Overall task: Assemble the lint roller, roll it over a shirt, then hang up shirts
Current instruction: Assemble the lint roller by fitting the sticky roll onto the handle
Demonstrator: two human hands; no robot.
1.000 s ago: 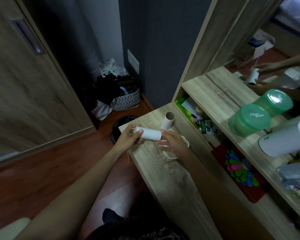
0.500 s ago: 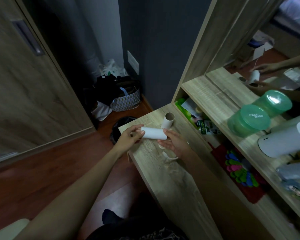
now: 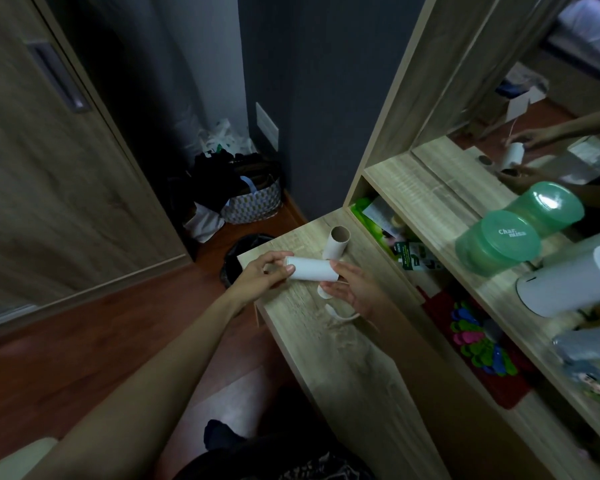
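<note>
Both hands have lifted a little and drawn toward the person since a second ago, and the white lint roll (image 3: 311,273) now hangs level above the wooden desk (image 3: 354,362) rather than low against it. The left hand (image 3: 258,277) pinches the roll's left end between thumb and fingertips, fingers curled round the rim. The right hand (image 3: 352,284) cups the other end from below and behind, its fingers closed loosely on the roll — a firm grip or a light one, I cannot tell from where I stand. Under the right palm a white plastic handle (image 3: 340,311) shows against the desk top; most of it is hidden by the hand, and whether the hand holds it or it simply lies there is unclear.

Just behind the roll an empty cardboard tube (image 3: 336,244) stands tilted on the desk, its open brown mouth turned up and away. The tube and the roll look close, nearly touching at the roll's right end.

To the right the shelf unit rises — a green lidded jar (image 3: 497,242) on the upper shelf, with a white cylinder (image 3: 568,284) lying beside it nearer the person. A mirror (image 3: 534,109) behind the shelf repeats the two hands and the roll. On the floor past the desk's far corner sits a black bin (image 3: 243,251), and beyond it a patterned basket (image 3: 253,206) heaped with dark clothes against the grey wall.
</note>
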